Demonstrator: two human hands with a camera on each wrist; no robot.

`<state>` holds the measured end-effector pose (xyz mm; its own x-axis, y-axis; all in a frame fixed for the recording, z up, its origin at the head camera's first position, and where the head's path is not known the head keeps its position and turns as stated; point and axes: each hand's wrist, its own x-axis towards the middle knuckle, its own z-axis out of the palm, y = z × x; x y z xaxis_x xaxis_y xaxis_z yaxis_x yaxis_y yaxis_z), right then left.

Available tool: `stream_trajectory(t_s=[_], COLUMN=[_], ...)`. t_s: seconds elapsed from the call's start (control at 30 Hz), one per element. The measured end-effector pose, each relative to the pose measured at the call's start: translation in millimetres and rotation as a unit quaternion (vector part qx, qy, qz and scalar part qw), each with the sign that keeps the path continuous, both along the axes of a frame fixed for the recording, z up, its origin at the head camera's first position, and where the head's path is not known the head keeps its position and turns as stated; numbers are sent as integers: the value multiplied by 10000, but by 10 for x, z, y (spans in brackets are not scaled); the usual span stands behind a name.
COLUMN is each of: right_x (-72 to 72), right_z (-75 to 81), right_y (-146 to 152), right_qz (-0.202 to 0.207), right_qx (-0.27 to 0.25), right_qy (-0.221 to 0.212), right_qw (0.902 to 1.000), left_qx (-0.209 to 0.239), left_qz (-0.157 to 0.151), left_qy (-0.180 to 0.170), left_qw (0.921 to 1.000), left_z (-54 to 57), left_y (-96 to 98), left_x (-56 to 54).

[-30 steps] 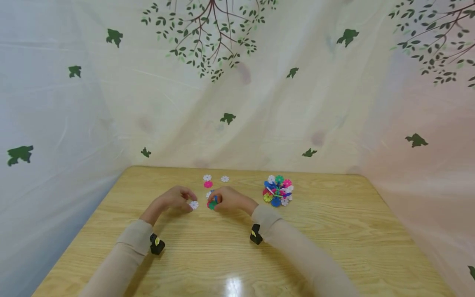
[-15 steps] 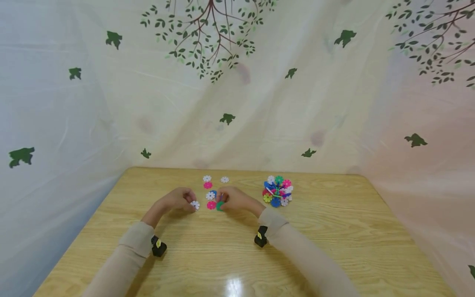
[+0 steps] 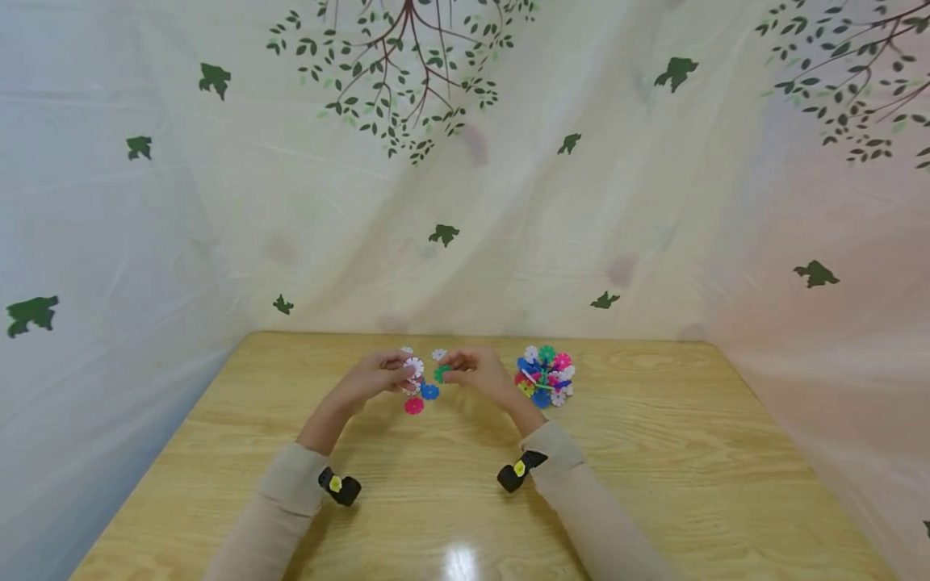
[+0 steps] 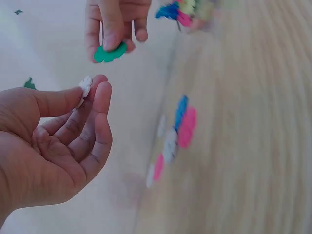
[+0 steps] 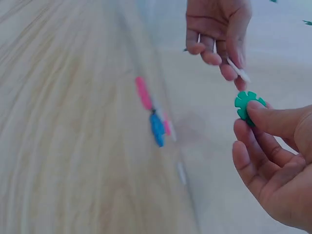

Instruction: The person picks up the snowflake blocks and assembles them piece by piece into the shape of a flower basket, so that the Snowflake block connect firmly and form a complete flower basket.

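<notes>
My left hand (image 3: 374, 378) pinches a white notched flower disc (image 4: 85, 87) between thumb and fingertips, held up above the table. Facing it, my right hand (image 3: 483, 378) pinches a green flower disc (image 5: 247, 108) by thumb and forefinger. A small gap separates the two discs. On the table beneath lie loose flower discs: a blue one (image 3: 430, 391), a pink one (image 3: 413, 405) and several others partly covered by my left hand. Behind my right hand, a white disc (image 3: 439, 354) shows at its fingertips.
To the right stands a ball-shaped cluster of joined flower discs (image 3: 545, 376) in several colours. The wooden table (image 3: 654, 452) runs back to a printed cloth backdrop (image 3: 508, 274) with leaves and branches.
Both hands have lifted from the table and moved up and away from me, the left one also rightward. The white and green discs rose with them, uncovering the blue disc.
</notes>
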<state>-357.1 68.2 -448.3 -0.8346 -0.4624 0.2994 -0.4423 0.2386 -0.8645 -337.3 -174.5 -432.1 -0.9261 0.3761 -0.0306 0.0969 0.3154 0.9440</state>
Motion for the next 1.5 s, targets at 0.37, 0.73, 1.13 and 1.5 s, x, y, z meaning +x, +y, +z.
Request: stream_trajectory(t_s=[0.37,0.73,1.13,1.5], right_x=[59,96,211,157], right_z=[285,348,420,280], right_y=[-12,-55,-151,-162], right_qz=[-820,-1083,-1671,-1870], right_qx=[-1219,-1376,-1335,-1393], right_qy=[342,346,1044,1291], right_qw=[9886,9839,9713,9638], left_qx=[724,1034,1113,1281], left_qz=[572,630,685,730], left_qy=[-13,285,499,595], left_qw=[9957,9922,9902,9873], left_z=[289,383,337,258], left_y=[276,394,485,553], left_x=[65,115,65,77])
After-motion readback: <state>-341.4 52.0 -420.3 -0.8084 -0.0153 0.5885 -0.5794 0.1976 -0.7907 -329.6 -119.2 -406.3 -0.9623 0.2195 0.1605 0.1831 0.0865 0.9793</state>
